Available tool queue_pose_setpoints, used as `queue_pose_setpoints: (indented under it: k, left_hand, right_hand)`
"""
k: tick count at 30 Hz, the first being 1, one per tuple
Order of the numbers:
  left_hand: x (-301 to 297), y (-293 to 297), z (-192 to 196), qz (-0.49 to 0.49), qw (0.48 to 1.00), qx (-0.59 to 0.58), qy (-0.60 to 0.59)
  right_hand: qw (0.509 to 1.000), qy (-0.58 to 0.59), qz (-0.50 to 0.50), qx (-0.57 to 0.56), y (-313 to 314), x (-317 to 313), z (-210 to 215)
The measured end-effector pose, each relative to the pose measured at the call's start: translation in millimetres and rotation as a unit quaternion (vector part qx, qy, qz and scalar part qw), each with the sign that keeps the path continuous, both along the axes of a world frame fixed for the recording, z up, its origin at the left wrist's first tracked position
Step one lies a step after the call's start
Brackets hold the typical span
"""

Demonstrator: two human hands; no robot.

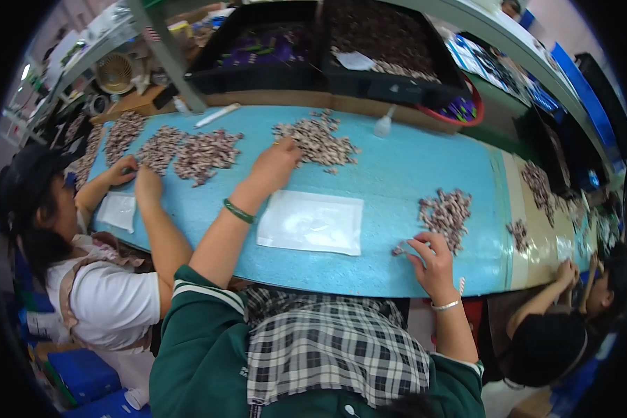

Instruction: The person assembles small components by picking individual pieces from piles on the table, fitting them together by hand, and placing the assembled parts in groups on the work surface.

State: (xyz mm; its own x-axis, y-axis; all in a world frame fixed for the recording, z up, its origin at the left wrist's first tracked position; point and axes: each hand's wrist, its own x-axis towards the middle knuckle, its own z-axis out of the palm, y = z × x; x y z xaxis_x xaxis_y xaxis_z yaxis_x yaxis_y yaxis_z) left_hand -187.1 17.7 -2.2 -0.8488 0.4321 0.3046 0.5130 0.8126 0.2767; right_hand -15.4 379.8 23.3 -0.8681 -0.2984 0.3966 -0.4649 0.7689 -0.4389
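My left hand [279, 164], with a green bangle on its wrist, reaches to the near left edge of a pile of small mottled pinkish-brown pieces [322, 141]. Its fingers are bent down together at the pieces, and their tips are partly hidden. My right hand [433, 263], wearing a silver bracelet, is low over the table, left of a smaller pile [444, 217]. Thumb and forefinger come together on one small mottled piece [398, 249]. A flat white sheet or pouch [311, 222] lies between my hands.
Black bins [397, 85] stand behind the blue tabletop [390, 174]. A small squeeze bottle [384, 124] and a white pen-like stick [217, 115] lie toward the back. At left a co-worker [104, 279] handles other piles [207, 155]; another person [550, 334] sits at right.
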Motion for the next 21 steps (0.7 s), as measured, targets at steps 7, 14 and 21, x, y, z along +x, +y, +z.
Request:
queue_pose_setpoints:
  k: [7,14,21]
  left_hand:
    - [21,2,21,0.037,0.981,0.19,-0.02]
    - [93,5,39,0.04,0.831,0.508,-0.221]
    - [155,11,24,0.049,0.646,0.65,-0.398]
  right_hand:
    - [0.991,0.078,0.09,0.062,-6,-8,-2]
    - [0.991,0.026,0.1,0.086,-11,-22,-17]
    - [0.993,-0.006,0.068,0.096,-24,-24,-18]
